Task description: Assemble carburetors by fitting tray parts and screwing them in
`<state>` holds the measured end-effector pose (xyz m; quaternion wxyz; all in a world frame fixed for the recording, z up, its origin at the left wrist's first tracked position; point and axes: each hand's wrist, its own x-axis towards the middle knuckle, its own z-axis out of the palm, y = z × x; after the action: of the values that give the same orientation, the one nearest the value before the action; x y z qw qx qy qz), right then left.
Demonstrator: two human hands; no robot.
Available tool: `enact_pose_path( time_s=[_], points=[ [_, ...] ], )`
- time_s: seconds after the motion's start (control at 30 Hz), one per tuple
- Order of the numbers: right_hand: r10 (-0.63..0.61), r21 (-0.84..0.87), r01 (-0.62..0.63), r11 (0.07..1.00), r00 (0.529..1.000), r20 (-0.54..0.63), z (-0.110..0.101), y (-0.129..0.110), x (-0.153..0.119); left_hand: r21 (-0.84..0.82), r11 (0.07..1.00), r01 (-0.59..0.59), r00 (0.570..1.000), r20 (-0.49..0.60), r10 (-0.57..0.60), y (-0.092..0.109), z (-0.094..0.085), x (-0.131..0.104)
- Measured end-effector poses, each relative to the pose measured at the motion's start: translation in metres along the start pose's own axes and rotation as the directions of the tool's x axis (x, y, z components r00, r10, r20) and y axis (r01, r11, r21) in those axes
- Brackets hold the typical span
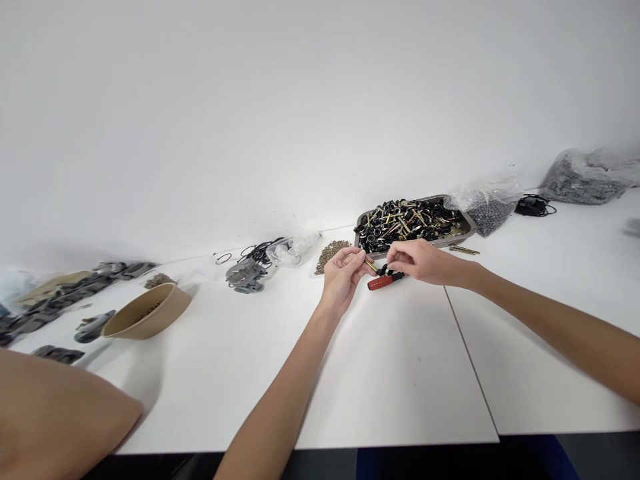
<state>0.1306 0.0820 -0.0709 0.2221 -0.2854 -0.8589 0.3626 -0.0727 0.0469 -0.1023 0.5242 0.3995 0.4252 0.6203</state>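
Note:
My left hand (344,270) is closed, with thumb and fingers pinching a thin brass-coloured bolt (371,265). A small black part (383,270) sits at the far end of the bolt, and the fingertips of my right hand (414,260) are closed on it; its exact shape is partly hidden. Just below both hands, a tool with a red handle (381,282) lies on the white table (390,360). Behind them stands a metal tray (469,230) heaped with black ring-ended parts and brass-coloured bolts (413,217).
A pile of small brass-coloured pieces (333,255) lies left of the tray. Loose bolts (465,250) and plastic bags of dark parts (490,210) are to the right. Farther left are grey parts (246,275) and a tan bowl (150,312). Another person's arm (60,413) reaches in lower left.

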Motion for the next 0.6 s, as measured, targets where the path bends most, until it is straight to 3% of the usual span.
enact_pose_path(
  time_s=[0.3,0.6],
  points=[
    [-0.057,-0.071,0.049,0.996,0.992,-0.11,0.009,0.008,0.001,-0.073,0.991,0.115,0.993,-0.002,-0.115,-0.004,0.005,-0.003],
    [-0.04,-0.105,0.017,0.994,0.973,-0.226,0.015,0.009,0.003,0.1,0.982,0.159,0.977,0.126,-0.171,0.001,0.009,-0.011]
  ],
)
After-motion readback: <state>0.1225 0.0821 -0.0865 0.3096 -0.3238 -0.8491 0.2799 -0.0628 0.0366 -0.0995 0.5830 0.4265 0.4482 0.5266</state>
